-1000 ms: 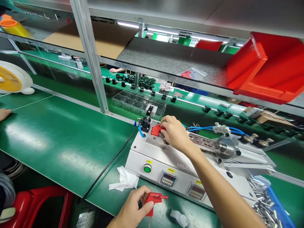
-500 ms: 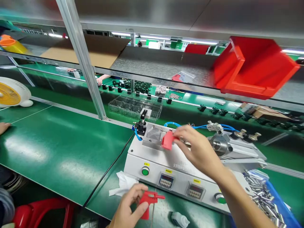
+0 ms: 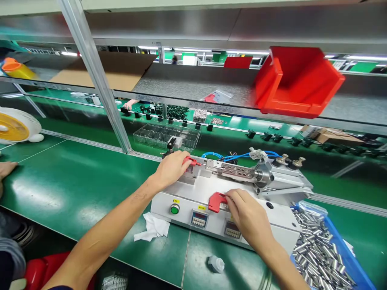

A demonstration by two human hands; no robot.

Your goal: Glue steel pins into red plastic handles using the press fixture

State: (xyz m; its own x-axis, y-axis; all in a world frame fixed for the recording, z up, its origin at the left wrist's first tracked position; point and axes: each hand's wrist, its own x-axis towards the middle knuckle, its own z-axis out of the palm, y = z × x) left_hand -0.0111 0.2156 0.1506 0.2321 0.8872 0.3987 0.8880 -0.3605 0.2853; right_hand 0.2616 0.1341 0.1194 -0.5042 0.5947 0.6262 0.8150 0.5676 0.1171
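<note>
Just right of centre in the frame, the left hand [image 3: 172, 167] has its fingers closed narrowly on a stemmed red piece [image 3: 191, 161] over the metal block [image 3: 190, 179] at the machine's left end; the fingers hide most of the piece, so I cannot tell whether it sits fully down. Lower and to the right, the right hand [image 3: 249, 213] pinches a notched red piece [image 3: 215, 202] by one end, above the front of the machine [image 3: 184, 197]. The stem points towards a small metal guide [image 3: 209, 164] and, beyond it, a slotted rod [image 3: 237, 172]. If the left fingers press on one end only, the stemmed piece could lie tilted and its stem miss the guide. Should the rod drive leftward while those fingertips are so near, they could be nipped (the green button [image 3: 174, 209] sits on the front panel, below the left wrist). The notched piece, held only by its end, could twist or drop if that pinch slackens. A careless sweep of the right forearm could tip the small bottle [image 3: 216, 264] at lower centre-right or disturb the metal tubes [image 3: 320, 245] heaped at lower right.
</note>
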